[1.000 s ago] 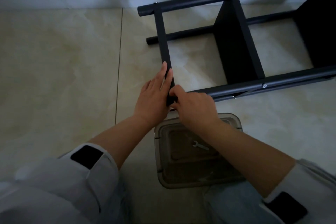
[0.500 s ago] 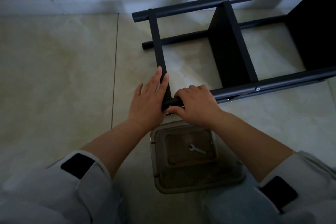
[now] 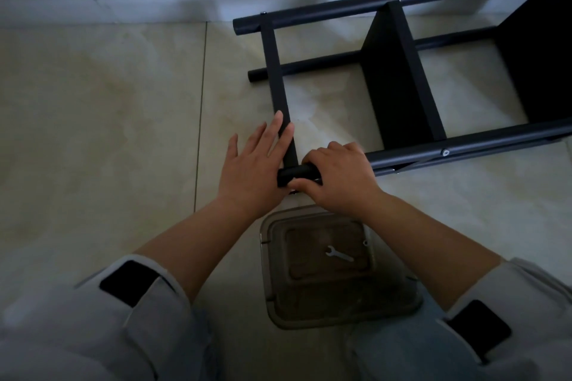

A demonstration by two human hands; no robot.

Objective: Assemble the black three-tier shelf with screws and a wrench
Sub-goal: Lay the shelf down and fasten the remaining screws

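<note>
Your right hand [image 3: 340, 178] grips the near tube end of the black shelf [image 3: 399, 83], which lies on its side on the floor. Your left hand [image 3: 253, 164], fingers straight, presses the crossbar [image 3: 275, 71]. The wrench [image 3: 340, 254] lies in the tray [image 3: 272, 303] at 6 o'clock of both hands.

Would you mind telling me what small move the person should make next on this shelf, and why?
Probably reach with the right hand for the wrench in the tray. The right hand grips the near pole at its end, the left hand lies flat against the end panel, and the wrench lies untouched, so that joint likely still needs tightening.
</note>
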